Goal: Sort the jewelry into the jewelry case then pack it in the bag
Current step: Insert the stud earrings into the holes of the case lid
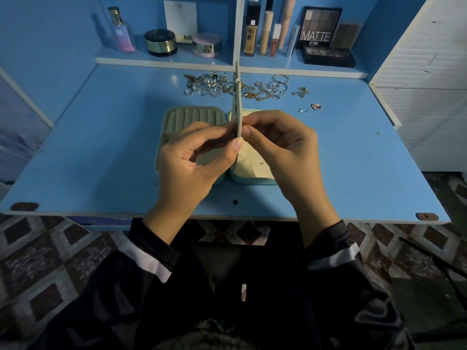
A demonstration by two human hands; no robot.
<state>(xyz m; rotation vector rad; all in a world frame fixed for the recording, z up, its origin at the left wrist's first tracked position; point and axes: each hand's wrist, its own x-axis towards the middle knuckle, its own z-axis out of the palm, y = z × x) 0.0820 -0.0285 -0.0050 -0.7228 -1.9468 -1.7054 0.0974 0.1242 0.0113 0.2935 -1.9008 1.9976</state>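
Note:
An open mint-green jewelry case (192, 117) with a cream lining lies in the middle of the blue desk. Its thin middle flap (237, 102) stands upright, seen edge-on. My left hand (192, 160) pinches the flap's near edge from the left. My right hand (280, 147) pinches against the flap from the right; what its fingertips hold is too small to tell. A pile of loose silver and gold jewelry (235, 87) lies behind the case. A few small earrings (309, 107) lie apart at the right. No bag is in view.
A shelf behind the desk (101, 147) holds a perfume bottle (121, 31), two round jars (160, 42), cosmetic tubes (265, 34) and eyeshadow palettes (321, 26). A white panel (429, 84) stands at the right. The desk's front edge is just past my wrists.

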